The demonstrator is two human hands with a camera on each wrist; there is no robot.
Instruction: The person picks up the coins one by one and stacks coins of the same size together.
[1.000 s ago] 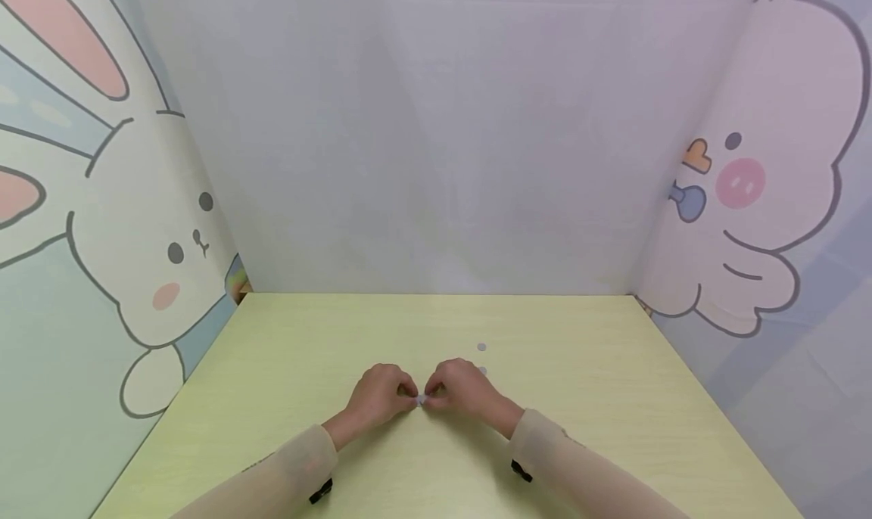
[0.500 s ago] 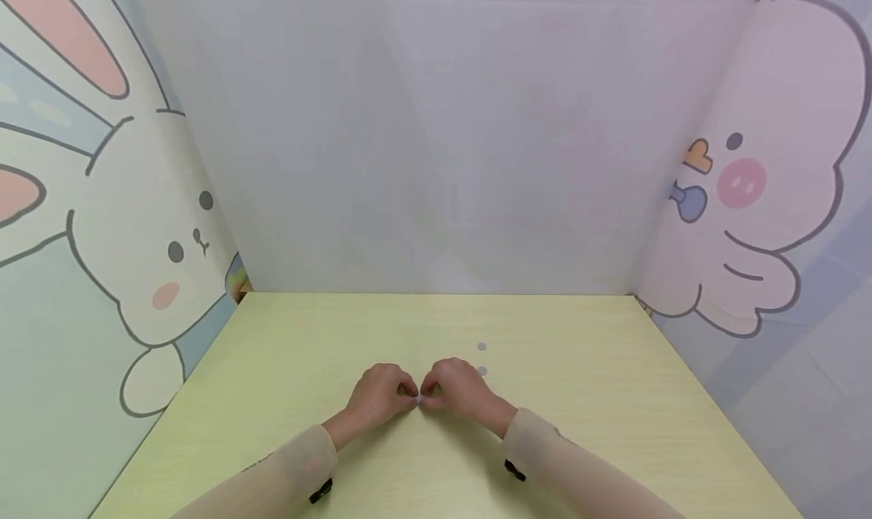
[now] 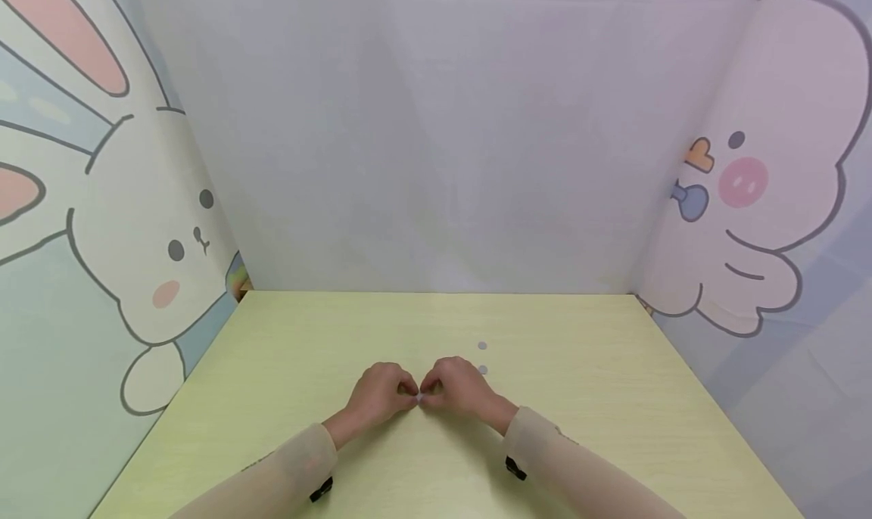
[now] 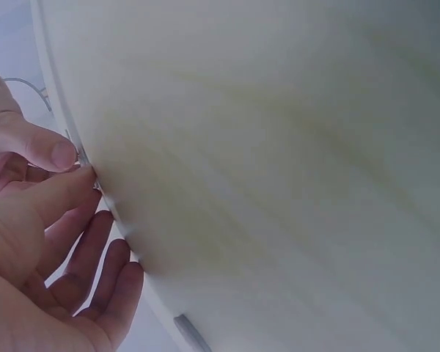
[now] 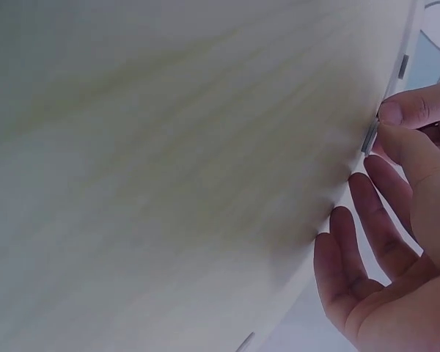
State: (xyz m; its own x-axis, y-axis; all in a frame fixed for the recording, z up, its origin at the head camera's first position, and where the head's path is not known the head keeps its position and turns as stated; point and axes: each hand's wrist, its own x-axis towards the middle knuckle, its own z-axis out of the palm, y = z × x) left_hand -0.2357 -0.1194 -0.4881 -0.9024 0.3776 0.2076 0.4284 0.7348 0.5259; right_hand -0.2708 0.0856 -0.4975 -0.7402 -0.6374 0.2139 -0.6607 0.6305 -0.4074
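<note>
In the head view my left hand (image 3: 383,390) and right hand (image 3: 458,386) meet fingertip to fingertip at the middle of the table (image 3: 436,466). Between them they pinch a small grey coin-like disc (image 3: 418,399), mostly hidden by the fingers. The right wrist view shows the dark edge of that disc (image 5: 369,138) low on the tabletop, seemingly in two layers, with thumb and forefinger of each hand at it. The other fingers of the right hand (image 5: 396,242) are bent, their tips near the table surface. The left hand (image 4: 66,249) lies likewise in the left wrist view.
Two more grey discs lie flat on the table beyond the right hand, a farther disc (image 3: 482,346) and a nearer disc (image 3: 483,369) close to the knuckles. A pale back curtain (image 3: 436,141) and side curtains with cartoon animals enclose the table.
My right hand has shifted slightly left, closing the gap to the left hand and covering more of the pinched disc. The nearer loose disc shows more fully. The left hand has stayed in place.
</note>
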